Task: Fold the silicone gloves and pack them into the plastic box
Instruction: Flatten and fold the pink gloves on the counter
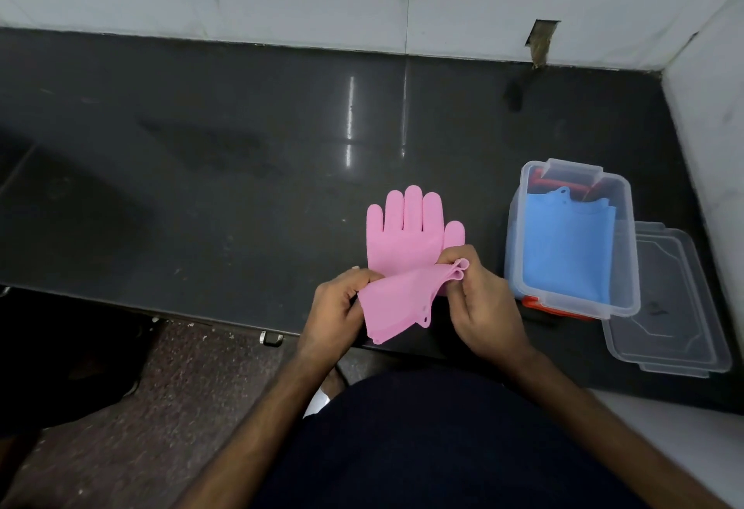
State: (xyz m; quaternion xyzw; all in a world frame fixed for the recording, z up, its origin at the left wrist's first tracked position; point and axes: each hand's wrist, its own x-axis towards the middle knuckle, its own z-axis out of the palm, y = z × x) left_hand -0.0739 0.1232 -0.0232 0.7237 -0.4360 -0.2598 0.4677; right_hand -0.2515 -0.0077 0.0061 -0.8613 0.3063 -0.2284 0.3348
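Observation:
Pink silicone gloves (406, 234) lie on the dark counter, fingers pointing away from me. Their cuff end is lifted and bent back toward the fingers. My left hand (336, 315) pinches the cuff's left side. My right hand (485, 299) pinches the cuff's right corner, where the layers bunch. To the right stands the clear plastic box (626, 267), open, with folded blue gloves (563, 242) inside and something red under them.
The box's clear lid (676, 331) lies flat on the counter right of the box. A white tiled wall runs along the back and the right side. The counter's front edge (225, 319) is just below my hands, with speckled floor beneath.

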